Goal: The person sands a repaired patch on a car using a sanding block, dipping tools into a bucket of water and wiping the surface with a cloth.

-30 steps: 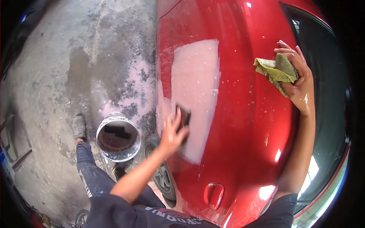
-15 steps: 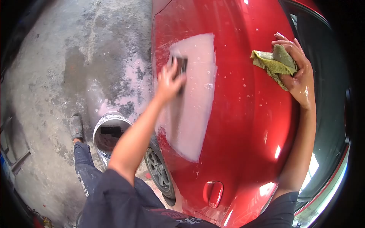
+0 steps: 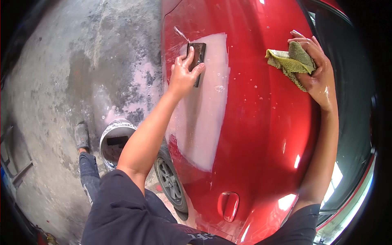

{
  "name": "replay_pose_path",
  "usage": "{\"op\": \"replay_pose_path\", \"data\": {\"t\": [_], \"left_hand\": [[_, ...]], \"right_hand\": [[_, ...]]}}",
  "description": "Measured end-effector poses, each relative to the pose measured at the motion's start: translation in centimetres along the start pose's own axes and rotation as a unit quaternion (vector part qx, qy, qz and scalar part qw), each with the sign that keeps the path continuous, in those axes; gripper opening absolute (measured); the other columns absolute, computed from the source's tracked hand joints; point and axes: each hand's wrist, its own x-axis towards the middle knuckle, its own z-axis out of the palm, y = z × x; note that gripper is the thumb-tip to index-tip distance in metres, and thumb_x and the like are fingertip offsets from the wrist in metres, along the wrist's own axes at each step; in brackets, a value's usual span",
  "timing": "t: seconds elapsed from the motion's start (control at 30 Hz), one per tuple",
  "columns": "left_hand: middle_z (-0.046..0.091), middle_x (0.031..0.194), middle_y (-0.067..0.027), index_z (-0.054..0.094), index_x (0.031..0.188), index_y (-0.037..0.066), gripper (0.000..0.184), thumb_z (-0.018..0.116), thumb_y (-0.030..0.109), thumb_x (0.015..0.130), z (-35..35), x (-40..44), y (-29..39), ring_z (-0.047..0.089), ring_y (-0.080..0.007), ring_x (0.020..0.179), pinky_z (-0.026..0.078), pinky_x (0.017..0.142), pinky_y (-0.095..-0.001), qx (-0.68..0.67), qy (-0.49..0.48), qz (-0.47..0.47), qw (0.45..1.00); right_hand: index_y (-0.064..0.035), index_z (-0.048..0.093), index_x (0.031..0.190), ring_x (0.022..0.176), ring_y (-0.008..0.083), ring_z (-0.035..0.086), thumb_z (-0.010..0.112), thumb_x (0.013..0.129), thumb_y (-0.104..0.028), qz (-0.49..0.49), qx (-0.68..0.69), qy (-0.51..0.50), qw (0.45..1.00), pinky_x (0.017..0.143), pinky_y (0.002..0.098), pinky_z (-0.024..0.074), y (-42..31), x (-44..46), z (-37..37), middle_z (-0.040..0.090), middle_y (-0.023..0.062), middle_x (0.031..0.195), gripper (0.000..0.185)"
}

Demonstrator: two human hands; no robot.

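Observation:
My left hand [image 3: 183, 75] grips a dark rectangular block [image 3: 199, 55], pressed flat on the upper left part of a pale pink patch [image 3: 212, 106] on the red car panel [image 3: 249, 122]. Whitish liquid streaks the paint just above the block. At the right, my right hand [image 3: 320, 77] holds a folded yellow-green cloth [image 3: 292, 61] between thumb and fingers, near the car's window edge. Water drops dot the patch and the red paint.
A bucket [image 3: 107, 136] with dark liquid and a black object in it stands on the stained concrete floor [image 3: 53, 90]. A car wheel [image 3: 169, 181] and a red door handle [image 3: 231, 207] are below. Dark window glass [image 3: 353, 106] lies at the right.
My left hand has moved up the pale patch with the block, from its lower part to its upper left. My right hand still holds the cloth; the view has shifted slightly.

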Motion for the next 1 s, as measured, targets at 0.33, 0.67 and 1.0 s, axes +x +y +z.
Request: {"op": "replay_pose_path", "data": {"t": [0.33, 0.67, 1.0], "left_hand": [[0.045, 0.149, -0.0268, 0.037, 0.162, 0.013, 0.077, 0.069, 0.031, 0.094, 0.1, -9.9, 5.4, 0.043, -0.0457, 0.135, 0.034, 0.111, -0.0542, 0.08, -0.066, 0.048, 0.993], [0.043, 0.152, -0.0252, 0.038, 0.161, 0.008, 0.082, 0.073, 0.031, 0.091, -0.2, -20.5, 6.0, 0.046, -0.0455, 0.131, 0.036, 0.11, -0.0523, 0.049, -0.07, 0.083, 0.993], [0.045, 0.151, -0.0242, 0.034, 0.163, 0.009, 0.084, 0.073, 0.034, 0.092, -0.4, -19.7, 5.4, 0.045, -0.0417, 0.135, 0.035, 0.112, -0.0512, 0.078, -0.081, 0.117, 0.987]], "right_hand": [[-0.0026, 0.068, 0.112, 0.135, 0.0313, 0.058, 0.065, 0.063, 0.001, -0.009, -0.018, -0.017, 1.0, 0.128, 0.0504, 0.0198, -0.2, 0.1, -0.1, 0.071, 0.013, 0.124, 0.05], [-0.0012, 0.068, 0.112, 0.139, 0.0314, 0.056, 0.062, 0.064, -0.002, 0.006, -0.023, -0.041, 0.999, 0.129, 0.0511, 0.0172, -0.7, 0.3, -0.5, 0.07, 0.0085, 0.119, 0.048], [-0.0009, 0.068, 0.112, 0.139, 0.0323, 0.056, 0.063, 0.064, -0.005, 0.007, -0.019, -0.029, 0.999, 0.128, 0.0501, 0.0169, -0.4, 0.3, -0.2, 0.07, 0.0106, 0.122, 0.048]]}}
